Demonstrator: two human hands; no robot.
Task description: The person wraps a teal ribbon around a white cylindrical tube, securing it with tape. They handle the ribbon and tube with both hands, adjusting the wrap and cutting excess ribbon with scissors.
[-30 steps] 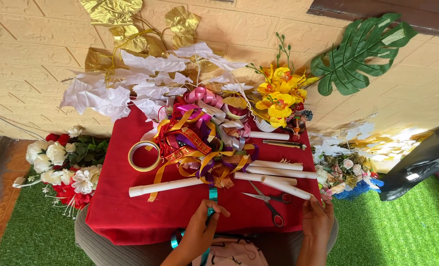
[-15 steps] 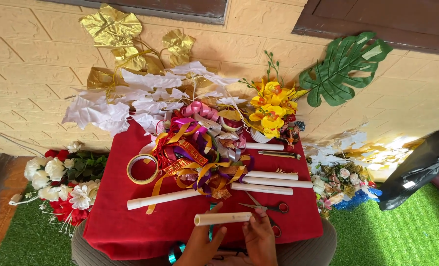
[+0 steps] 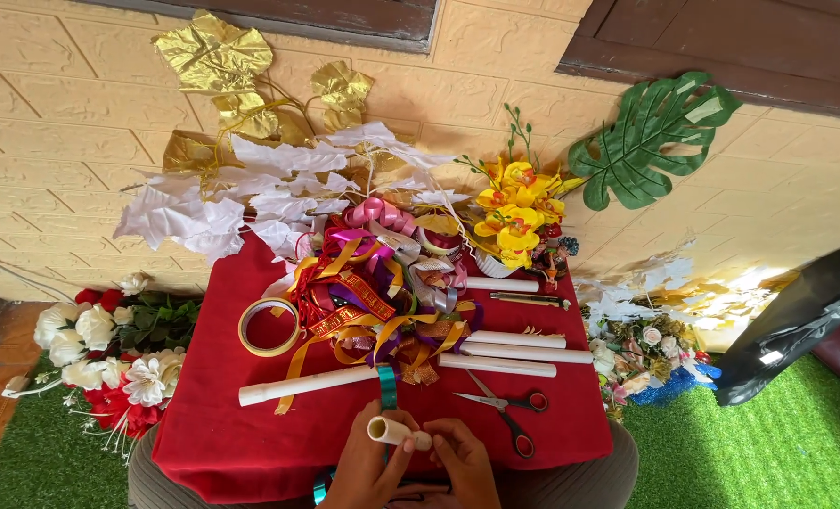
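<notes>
The short cream plastic tube [image 3: 399, 433], which lay crosswise half a second ago, has swung round so its open end faces up and left. Both hands pinch it low over the near edge of the red-clothed tabletop [image 3: 212, 434]: the left hand [image 3: 368, 467] with fingers wrapped on the mouth end, the right hand [image 3: 462, 462] with fingers closed on the tail. A teal metallic ribbon [image 3: 387, 386] runs beneath it (seemingly kept close for wrapping). Grey-handled scissors [image 3: 505, 407] lie just right; longer white tubes [image 3: 495, 363], tangled ribbons [image 3: 373, 292] and a tape roll [image 3: 269, 327] sit beyond.
</notes>
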